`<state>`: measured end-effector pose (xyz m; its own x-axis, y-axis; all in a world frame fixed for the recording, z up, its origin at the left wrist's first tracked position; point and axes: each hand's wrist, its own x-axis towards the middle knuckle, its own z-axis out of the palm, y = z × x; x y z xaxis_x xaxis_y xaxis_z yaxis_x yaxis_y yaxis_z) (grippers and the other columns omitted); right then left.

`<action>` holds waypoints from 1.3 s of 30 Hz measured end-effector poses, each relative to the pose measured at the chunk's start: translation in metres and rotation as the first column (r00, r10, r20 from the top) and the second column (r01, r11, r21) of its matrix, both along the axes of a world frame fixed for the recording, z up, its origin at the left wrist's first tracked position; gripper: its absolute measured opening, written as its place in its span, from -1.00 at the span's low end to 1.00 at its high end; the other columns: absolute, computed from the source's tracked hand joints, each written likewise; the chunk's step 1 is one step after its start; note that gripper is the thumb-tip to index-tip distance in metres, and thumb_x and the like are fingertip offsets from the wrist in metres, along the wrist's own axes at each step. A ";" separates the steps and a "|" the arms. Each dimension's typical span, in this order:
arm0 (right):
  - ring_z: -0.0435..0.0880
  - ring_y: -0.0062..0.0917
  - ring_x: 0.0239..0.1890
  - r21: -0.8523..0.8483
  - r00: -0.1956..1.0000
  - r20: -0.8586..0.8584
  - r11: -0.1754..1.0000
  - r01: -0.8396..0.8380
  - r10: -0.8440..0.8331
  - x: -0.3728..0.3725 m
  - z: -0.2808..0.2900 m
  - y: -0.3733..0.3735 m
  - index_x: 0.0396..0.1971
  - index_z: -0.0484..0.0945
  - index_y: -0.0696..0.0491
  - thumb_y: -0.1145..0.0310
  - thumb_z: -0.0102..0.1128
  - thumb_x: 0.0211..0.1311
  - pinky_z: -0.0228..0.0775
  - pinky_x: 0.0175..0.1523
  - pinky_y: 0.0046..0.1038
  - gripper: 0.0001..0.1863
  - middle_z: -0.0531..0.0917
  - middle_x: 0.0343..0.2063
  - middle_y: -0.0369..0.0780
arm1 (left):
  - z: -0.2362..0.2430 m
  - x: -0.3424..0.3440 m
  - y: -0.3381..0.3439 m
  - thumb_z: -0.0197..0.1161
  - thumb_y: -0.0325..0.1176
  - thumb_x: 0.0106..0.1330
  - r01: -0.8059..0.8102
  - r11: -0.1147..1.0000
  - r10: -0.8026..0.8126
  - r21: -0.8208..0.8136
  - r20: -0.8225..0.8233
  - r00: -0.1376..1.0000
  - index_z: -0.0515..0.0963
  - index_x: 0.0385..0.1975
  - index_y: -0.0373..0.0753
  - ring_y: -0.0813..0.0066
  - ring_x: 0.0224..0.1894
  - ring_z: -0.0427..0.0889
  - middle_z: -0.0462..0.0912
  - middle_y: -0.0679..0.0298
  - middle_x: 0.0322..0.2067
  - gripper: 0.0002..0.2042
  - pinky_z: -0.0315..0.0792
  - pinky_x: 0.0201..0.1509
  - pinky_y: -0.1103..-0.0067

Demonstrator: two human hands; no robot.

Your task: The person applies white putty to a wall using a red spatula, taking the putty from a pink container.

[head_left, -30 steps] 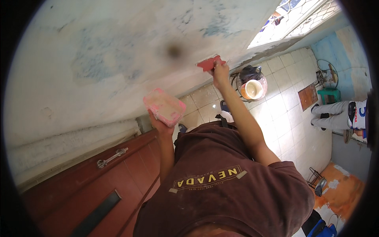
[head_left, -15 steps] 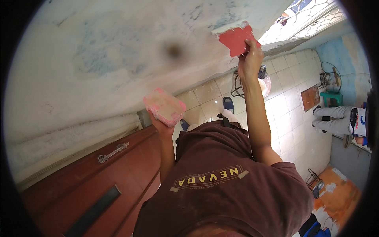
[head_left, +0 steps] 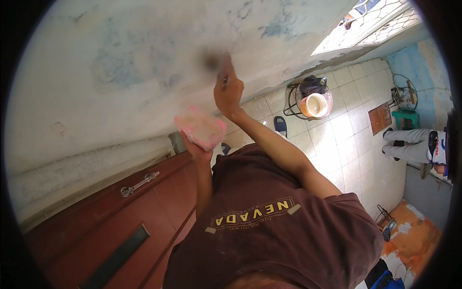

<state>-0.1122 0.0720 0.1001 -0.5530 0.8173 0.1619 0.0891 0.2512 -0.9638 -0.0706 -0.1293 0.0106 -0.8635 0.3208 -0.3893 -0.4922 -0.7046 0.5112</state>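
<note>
My left hand point(head_left: 197, 150) is closed around the lower side of a pink, rounded rectangular block or tub point(head_left: 201, 129), smeared with pale putty. Whether that piece is solid or hollow I cannot tell. My right hand point(head_left: 229, 92) is up against the pale, patchy wall point(head_left: 144, 91), its fingers closed and one finger stretched along the surface. The red putty scraper it held half a second ago is hidden now, apparently turned edge-on or behind the fingers. A dark blurred spot covers the view beside the fingertips.
A stool point(head_left: 294, 103) bears an open bucket point(head_left: 315, 105) and a black bag point(head_left: 313, 85). To the left is a brown door point(head_left: 159, 202) with a bolt point(head_left: 139, 185). A barred window point(head_left: 365, 29) is at upper right. Another person point(head_left: 414, 142) stands far right beside a green stool point(head_left: 405, 118).
My right hand has swept left along the wall from near the window, and the red scraper's face has gone from sight. The bucket and stool are uncovered. My left hand has barely moved.
</note>
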 end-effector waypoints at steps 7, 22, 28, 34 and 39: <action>0.71 -0.35 0.13 -0.042 0.975 -0.087 0.977 -0.207 0.203 0.057 -0.047 0.044 0.21 0.55 0.13 0.39 0.01 0.55 0.50 0.17 -0.39 -0.65 0.71 0.07 -0.02 | -0.007 -0.013 -0.001 -0.11 0.29 0.51 0.038 0.999 -0.038 0.011 -0.011 0.999 0.21 0.47 -0.03 0.05 0.40 0.37 0.39 0.21 0.37 -0.31 0.31 0.45 0.04; 0.76 -0.20 -0.30 -0.731 0.865 -0.472 0.623 -0.277 -0.171 0.029 0.033 0.166 -0.29 0.52 0.41 0.58 0.02 0.31 0.76 -0.08 -0.24 -0.83 0.66 -0.34 0.01 | -0.009 -0.005 0.002 -0.05 0.30 0.48 0.029 0.999 -0.028 0.025 -0.045 0.999 0.15 0.49 -0.02 0.08 0.46 0.28 0.29 0.23 0.44 -0.28 0.23 0.50 0.04; 0.63 -0.62 -0.37 -0.325 0.896 -0.313 0.922 0.210 -0.314 0.069 -0.008 0.192 -0.12 0.65 0.17 0.42 0.15 0.41 0.49 -0.23 -0.50 -0.81 0.70 -0.37 -0.22 | -0.010 -0.010 -0.002 -0.02 0.29 0.48 0.034 0.999 -0.033 0.032 -0.019 0.999 0.16 0.49 0.00 0.09 0.46 0.28 0.30 0.23 0.42 -0.29 0.25 0.49 0.05; 0.72 -0.33 -0.50 -0.135 0.959 -0.132 0.963 0.235 -0.252 0.017 -0.043 0.112 0.27 0.46 0.18 0.31 0.00 0.52 0.59 -0.27 -0.33 -0.57 0.74 -0.34 -0.08 | -0.011 -0.018 -0.001 -0.08 0.27 0.50 0.031 0.999 -0.030 0.027 -0.030 0.999 0.19 0.47 -0.04 0.04 0.42 0.35 0.36 0.19 0.39 -0.31 0.29 0.48 0.05; 0.64 -0.17 -0.60 0.162 0.982 -0.151 0.977 0.136 -0.112 -0.007 -0.021 0.031 0.32 0.44 0.12 0.44 0.00 0.47 0.43 -0.41 -0.24 -0.55 0.62 -0.54 0.06 | -0.006 -0.026 -0.002 -0.08 0.27 0.50 0.029 1.000 -0.029 -0.012 -0.064 0.998 0.19 0.47 -0.04 0.05 0.40 0.38 0.37 0.18 0.39 -0.31 0.32 0.46 0.06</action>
